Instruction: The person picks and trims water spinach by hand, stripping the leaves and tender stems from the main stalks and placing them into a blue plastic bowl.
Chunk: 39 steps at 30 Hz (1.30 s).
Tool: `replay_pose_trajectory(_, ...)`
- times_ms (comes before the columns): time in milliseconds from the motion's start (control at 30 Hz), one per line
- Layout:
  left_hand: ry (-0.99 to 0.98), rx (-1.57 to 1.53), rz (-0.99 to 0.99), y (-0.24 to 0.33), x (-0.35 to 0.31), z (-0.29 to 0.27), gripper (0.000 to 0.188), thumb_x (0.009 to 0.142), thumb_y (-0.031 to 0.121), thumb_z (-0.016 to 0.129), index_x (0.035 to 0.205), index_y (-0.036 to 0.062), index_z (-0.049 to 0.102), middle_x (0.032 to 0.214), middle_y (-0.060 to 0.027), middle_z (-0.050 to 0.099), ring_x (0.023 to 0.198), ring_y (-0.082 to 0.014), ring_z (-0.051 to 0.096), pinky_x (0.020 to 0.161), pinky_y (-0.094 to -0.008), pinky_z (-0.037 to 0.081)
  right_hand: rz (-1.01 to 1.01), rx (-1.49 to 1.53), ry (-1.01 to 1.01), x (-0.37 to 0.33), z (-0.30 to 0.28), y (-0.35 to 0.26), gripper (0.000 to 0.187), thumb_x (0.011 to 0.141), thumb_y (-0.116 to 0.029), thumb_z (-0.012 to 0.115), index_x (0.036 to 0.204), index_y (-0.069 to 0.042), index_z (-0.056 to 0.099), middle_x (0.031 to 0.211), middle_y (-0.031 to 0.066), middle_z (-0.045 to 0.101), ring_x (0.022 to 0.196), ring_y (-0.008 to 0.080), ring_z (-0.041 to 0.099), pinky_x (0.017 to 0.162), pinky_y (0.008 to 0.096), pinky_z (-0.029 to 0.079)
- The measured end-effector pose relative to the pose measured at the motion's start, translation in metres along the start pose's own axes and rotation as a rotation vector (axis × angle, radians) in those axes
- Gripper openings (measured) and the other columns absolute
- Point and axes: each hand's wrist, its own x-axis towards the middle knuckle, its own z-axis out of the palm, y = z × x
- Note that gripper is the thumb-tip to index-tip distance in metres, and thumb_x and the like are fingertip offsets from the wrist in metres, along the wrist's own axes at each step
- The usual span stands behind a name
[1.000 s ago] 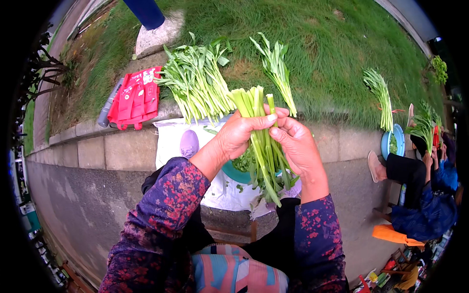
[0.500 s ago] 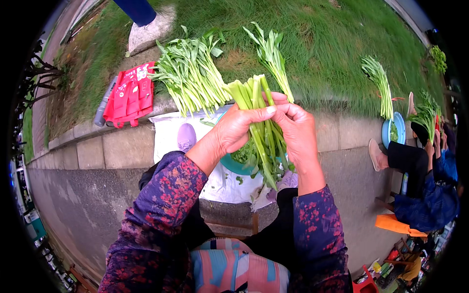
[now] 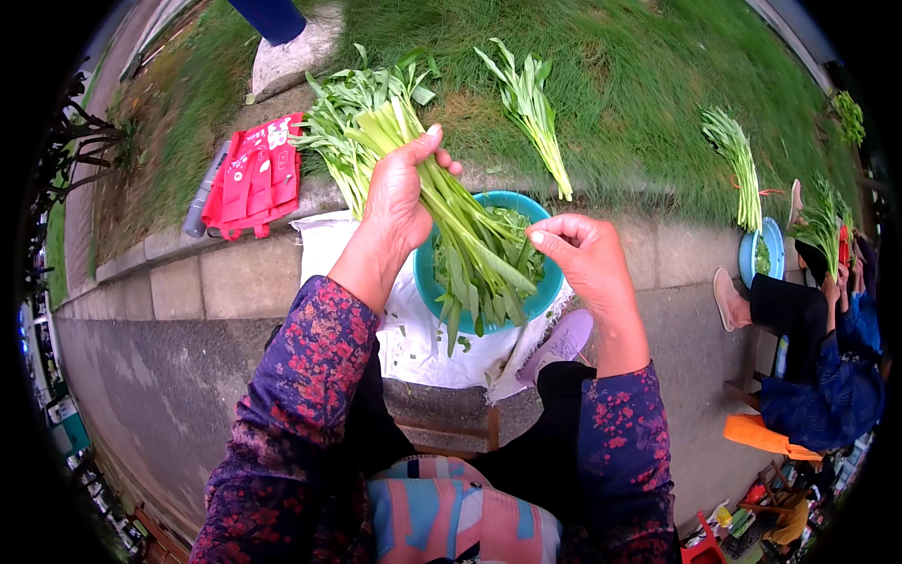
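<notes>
My left hand (image 3: 398, 193) is closed around a bunch of long-stemmed leafy greens (image 3: 462, 214). Its pale cut ends point up and away, and the leaves hang over a turquoise basin (image 3: 552, 293). Chopped or torn greens lie in that basin, partly covered by the bunch. Thumb and forefinger of my right hand (image 3: 592, 265) are pinched together beside the basin's right rim, apart from the bunch; whatever they hold, if anything, is too small to make out. A bigger pile of the same greens (image 3: 343, 122) lies on the kerb behind my left hand, and a smaller bunch (image 3: 531, 108) rests to its right.
Under the basin spreads a white sheet (image 3: 413, 362) with leaf scraps. A red bag (image 3: 258, 179) sits on the kerb at left, by a grey cylinder (image 3: 202, 197). At right, another person (image 3: 817, 376) holds greens near a blue basin (image 3: 772, 246).
My hands have parted: the left moved up and left with the bunch, now tilted over the basin. My right hand came away to the right and lower. More of the basin shows.
</notes>
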Motion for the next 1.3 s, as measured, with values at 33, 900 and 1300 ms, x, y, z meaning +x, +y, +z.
replay_pose_trajectory(33,0.006,-0.021,0.020,0.003,0.002,-0.002,0.014,0.088,0.020,0.061,0.091,0.0089,0.054,0.072,-0.0045,0.055,0.070,-0.0204,0.058,0.067,-0.0360,0.049,0.023,-0.030,-0.046,-0.002,-0.001,0.000,0.017,0.082,-0.011,0.070,0.093,0.002,0.069,0.087,0.0050,0.068,0.078,0.0084,0.059,0.073,0.0233,0.047)
replay_pose_trajectory(900,-0.008,0.775,1.147,-0.011,-0.014,0.001,0.028,0.072,-0.002,0.064,0.095,0.0052,0.049,0.083,-0.0074,0.052,0.077,-0.0235,0.052,0.071,-0.0316,0.043,0.134,0.190,0.262,0.004,0.008,0.022,0.010,0.079,-0.008,0.056,0.070,-0.010,0.056,0.067,-0.0045,0.053,0.059,0.0055,0.046,0.056,0.0228,0.038)
replay_pose_trajectory(1300,-0.081,1.119,1.496,0.006,-0.023,0.003,0.042,0.058,0.010,0.071,0.096,0.0090,0.052,0.083,-0.0074,0.053,0.081,-0.0287,0.054,0.079,-0.0393,0.038,-0.021,-0.097,0.128,-0.009,0.014,0.002,0.003,0.081,-0.003,0.063,0.081,0.000,0.063,0.066,-0.0007,0.059,0.060,0.0050,0.052,0.056,0.0226,0.044)
